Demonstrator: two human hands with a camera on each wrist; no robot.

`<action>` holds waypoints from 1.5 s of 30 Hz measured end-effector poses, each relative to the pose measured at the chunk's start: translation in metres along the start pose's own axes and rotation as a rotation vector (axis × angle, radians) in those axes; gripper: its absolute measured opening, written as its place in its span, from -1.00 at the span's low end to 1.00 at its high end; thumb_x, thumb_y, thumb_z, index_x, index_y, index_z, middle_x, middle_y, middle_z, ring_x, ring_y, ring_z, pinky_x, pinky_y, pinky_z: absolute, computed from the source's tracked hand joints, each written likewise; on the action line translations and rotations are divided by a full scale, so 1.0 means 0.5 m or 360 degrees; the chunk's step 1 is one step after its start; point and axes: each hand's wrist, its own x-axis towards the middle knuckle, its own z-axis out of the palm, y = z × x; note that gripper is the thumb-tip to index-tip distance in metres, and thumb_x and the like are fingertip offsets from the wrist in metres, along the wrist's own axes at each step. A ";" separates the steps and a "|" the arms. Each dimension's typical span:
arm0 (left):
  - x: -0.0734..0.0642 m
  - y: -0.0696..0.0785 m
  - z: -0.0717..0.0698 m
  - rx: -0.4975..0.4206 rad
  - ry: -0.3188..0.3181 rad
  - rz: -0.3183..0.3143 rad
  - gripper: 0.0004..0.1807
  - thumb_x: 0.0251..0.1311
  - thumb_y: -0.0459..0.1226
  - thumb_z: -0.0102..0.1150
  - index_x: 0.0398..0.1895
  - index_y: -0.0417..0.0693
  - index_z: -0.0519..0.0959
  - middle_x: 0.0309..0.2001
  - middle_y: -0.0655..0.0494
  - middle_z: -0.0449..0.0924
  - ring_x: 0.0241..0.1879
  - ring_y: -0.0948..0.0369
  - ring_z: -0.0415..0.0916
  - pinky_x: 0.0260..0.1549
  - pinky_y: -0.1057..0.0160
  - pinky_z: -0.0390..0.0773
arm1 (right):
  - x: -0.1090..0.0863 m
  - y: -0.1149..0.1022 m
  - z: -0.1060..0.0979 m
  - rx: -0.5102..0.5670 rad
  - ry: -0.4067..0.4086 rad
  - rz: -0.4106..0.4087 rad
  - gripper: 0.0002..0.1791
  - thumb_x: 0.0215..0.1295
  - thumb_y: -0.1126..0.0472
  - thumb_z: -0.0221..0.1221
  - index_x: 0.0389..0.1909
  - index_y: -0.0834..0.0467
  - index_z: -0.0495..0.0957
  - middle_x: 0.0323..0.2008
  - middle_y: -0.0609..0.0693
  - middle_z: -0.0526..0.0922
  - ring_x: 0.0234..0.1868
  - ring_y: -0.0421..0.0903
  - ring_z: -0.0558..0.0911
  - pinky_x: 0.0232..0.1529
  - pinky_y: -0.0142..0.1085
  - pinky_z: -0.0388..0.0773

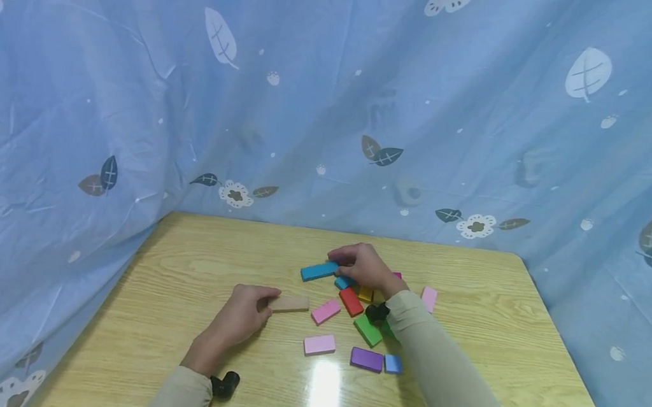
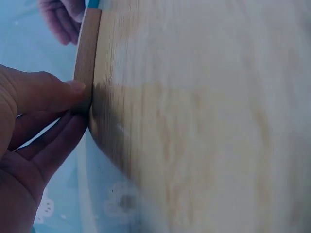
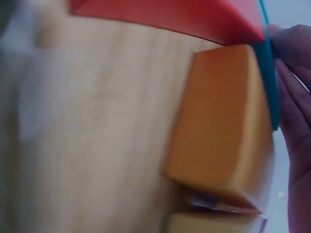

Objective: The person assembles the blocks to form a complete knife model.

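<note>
My left hand [image 1: 241, 312] pinches the near-left end of a plain wooden block [image 1: 290, 303] between thumb and fingers, low over the table. The left wrist view shows the thumb on the side of this wooden block [image 2: 86, 53]. My right hand [image 1: 364, 266] holds the right end of a long blue block [image 1: 319, 271], farther back. A shorter blue block [image 1: 344, 283] lies under that hand. In the right wrist view, fingers are behind a blue block [image 3: 266, 73], beside a red block [image 3: 175, 17] and an orange block [image 3: 214, 116]. Part of the pile is hidden by the right arm.
On the wood-grain table [image 1: 213, 246] lie a pink block [image 1: 326, 311], another pink block [image 1: 319, 345], a red block [image 1: 351, 301], a green block [image 1: 368, 330], a purple block [image 1: 367, 359] and a light-blue block [image 1: 392, 364]. A patterned blue curtain [image 1: 311, 100] surrounds the table.
</note>
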 end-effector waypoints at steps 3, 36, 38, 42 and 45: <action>-0.003 0.001 -0.006 -0.0004 -0.0005 -0.0015 -0.59 0.23 -0.56 0.46 0.15 -0.19 0.80 0.06 -0.04 0.86 0.13 0.04 0.79 0.14 0.03 0.81 | -0.005 0.002 0.005 -0.0035 0.0061 0.0018 -0.59 0.47 0.28 0.41 0.29 0.20 0.74 0.16 0.09 0.84 0.17 0.03 0.82 0.20 -0.09 0.82; -0.067 -0.096 -0.103 -0.0081 0.0171 -0.0214 -0.57 0.28 -0.57 0.40 0.22 -0.26 0.75 0.15 -0.24 0.80 0.22 -0.16 0.75 0.23 -0.16 0.75 | -0.149 -0.141 0.204 0.0341 0.0721 0.0299 -0.67 0.31 0.34 0.50 0.09 0.20 0.82 -0.06 0.01 0.90 -0.10 -0.12 0.84 -0.18 -0.44 0.79; -0.061 -0.091 -0.093 -0.0085 0.0164 -0.0194 -0.57 0.27 -0.58 0.40 0.21 -0.26 0.76 0.13 -0.23 0.81 0.19 -0.14 0.77 0.20 -0.14 0.77 | -0.166 -0.132 0.192 0.0264 0.0714 0.0272 -0.67 0.30 0.35 0.50 0.08 0.19 0.83 -0.05 -0.01 0.89 -0.09 -0.09 0.85 -0.13 -0.40 0.80; -0.049 -0.078 -0.074 -0.0102 0.0125 -0.0169 -0.59 0.27 -0.59 0.39 0.18 -0.24 0.77 0.08 -0.19 0.83 0.12 -0.06 0.79 0.14 -0.10 0.80 | -0.195 -0.109 0.168 0.0097 0.0684 0.0229 -0.66 0.28 0.36 0.52 0.08 0.13 0.84 -0.02 -0.06 0.89 -0.01 -0.07 0.85 0.02 -0.32 0.82; -0.040 -0.067 -0.060 -0.0112 0.0090 -0.0150 -0.58 0.27 -0.60 0.38 0.18 -0.22 0.78 0.08 -0.16 0.83 0.10 -0.02 0.79 0.13 -0.07 0.81 | -0.214 -0.094 0.151 -0.0019 0.0638 0.0221 -0.63 0.29 0.36 0.52 0.10 0.08 0.83 0.01 -0.10 0.88 0.05 -0.09 0.83 0.12 -0.24 0.82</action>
